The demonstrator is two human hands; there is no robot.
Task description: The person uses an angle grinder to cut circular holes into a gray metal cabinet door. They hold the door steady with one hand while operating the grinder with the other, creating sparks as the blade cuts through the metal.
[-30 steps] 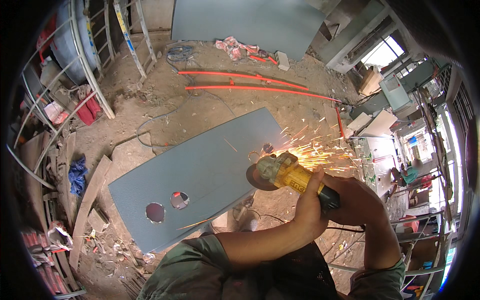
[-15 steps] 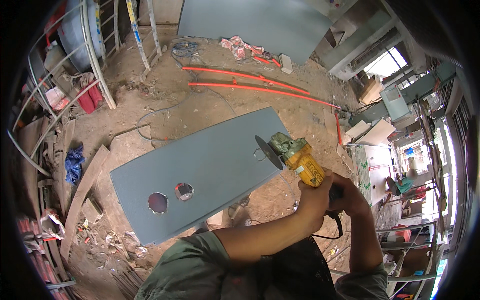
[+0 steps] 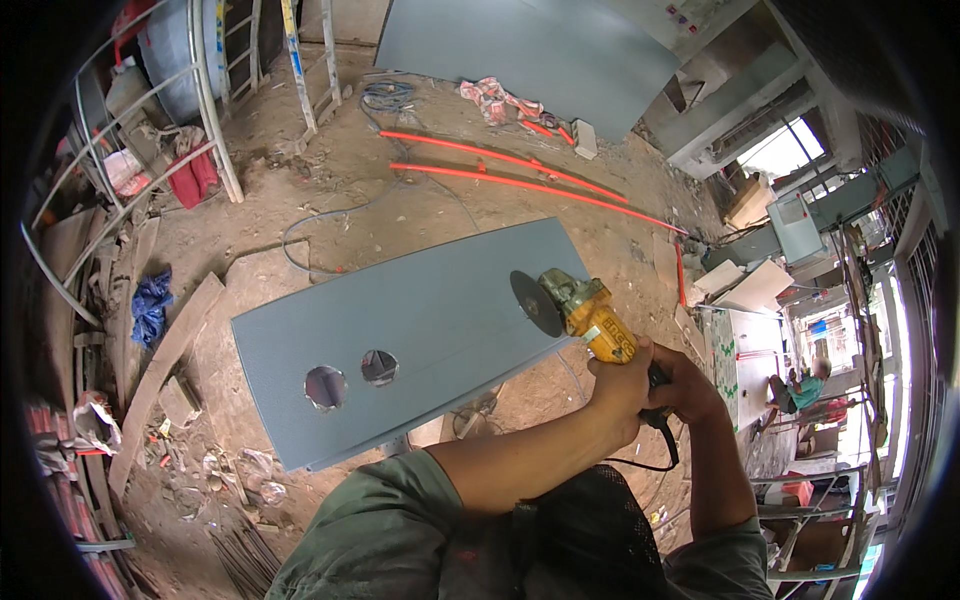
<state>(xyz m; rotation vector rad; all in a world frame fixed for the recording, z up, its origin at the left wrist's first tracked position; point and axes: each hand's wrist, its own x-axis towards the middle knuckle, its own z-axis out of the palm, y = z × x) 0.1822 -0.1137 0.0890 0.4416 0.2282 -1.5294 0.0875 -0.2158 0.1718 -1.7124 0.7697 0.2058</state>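
Both my hands grip a yellow angle grinder (image 3: 606, 334) with a greenish metal head and a black cord. My left hand (image 3: 620, 388) wraps around the body, and my right hand (image 3: 688, 388) closes on the dark rear end. Its thin dark cutting disc (image 3: 536, 303) is over the right end of a grey panel (image 3: 440, 310); whether the disc touches the panel I cannot tell. Two rough-edged round holes, with a larger one (image 3: 312, 396) and a smaller one (image 3: 366, 380), pierce the panel's left part.
Orange pipes (image 3: 540, 184) lie on the dirt floor beyond the panel, near a coiled cable (image 3: 387, 96). A large grey sheet (image 3: 530, 50) rests at the back. Metal frames (image 3: 215, 120) stand at left, a curved board (image 3: 165, 380) nearer. A person (image 3: 803, 385) sits far right.
The grinder's disc has tilted to show more of its face and now covers the small ring mark seen on the panel before. The whole view has shifted slightly.
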